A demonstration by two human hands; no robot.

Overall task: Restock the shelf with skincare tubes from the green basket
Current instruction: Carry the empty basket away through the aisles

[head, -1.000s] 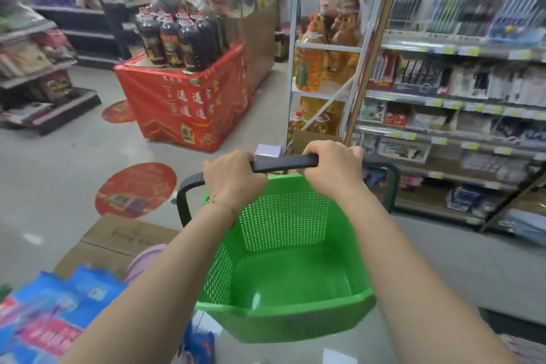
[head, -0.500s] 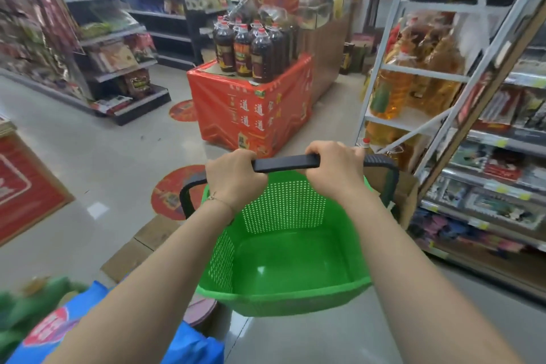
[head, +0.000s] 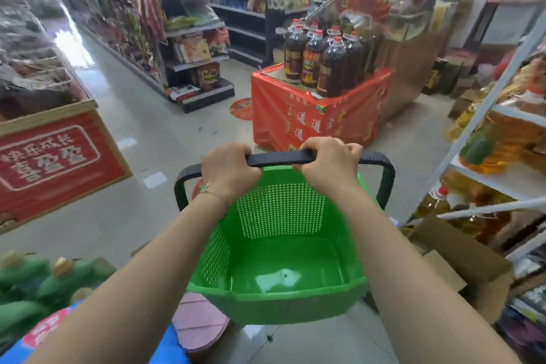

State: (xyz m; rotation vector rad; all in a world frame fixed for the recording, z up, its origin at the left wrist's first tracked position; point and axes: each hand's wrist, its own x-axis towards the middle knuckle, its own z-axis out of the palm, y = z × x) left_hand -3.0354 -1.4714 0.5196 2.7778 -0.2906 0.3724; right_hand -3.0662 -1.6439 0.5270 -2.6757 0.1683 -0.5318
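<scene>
I carry a green perforated basket (head: 283, 298) in front of me by its black handle (head: 280, 157). My left hand (head: 229, 171) grips the handle's left part and my right hand (head: 328, 164) grips it just right of the middle. Inside, the basket shows only its bare green floor with a pale glare spot; no skincare tubes are visible in it. Both forearms reach in from the bottom of the view.
A red-draped stand (head: 313, 115) with dark bottles stands ahead. A white rack of oil bottles (head: 502, 139) and an open cardboard box (head: 461, 269) are at the right. A red crate (head: 56, 156) sits left, green goods (head: 35, 284) near left. An aisle runs back left.
The view has swung left: the red stand and oil rack slid to the right and a long aisle and red crate came into view. Both hands keep their grip on the handle.
</scene>
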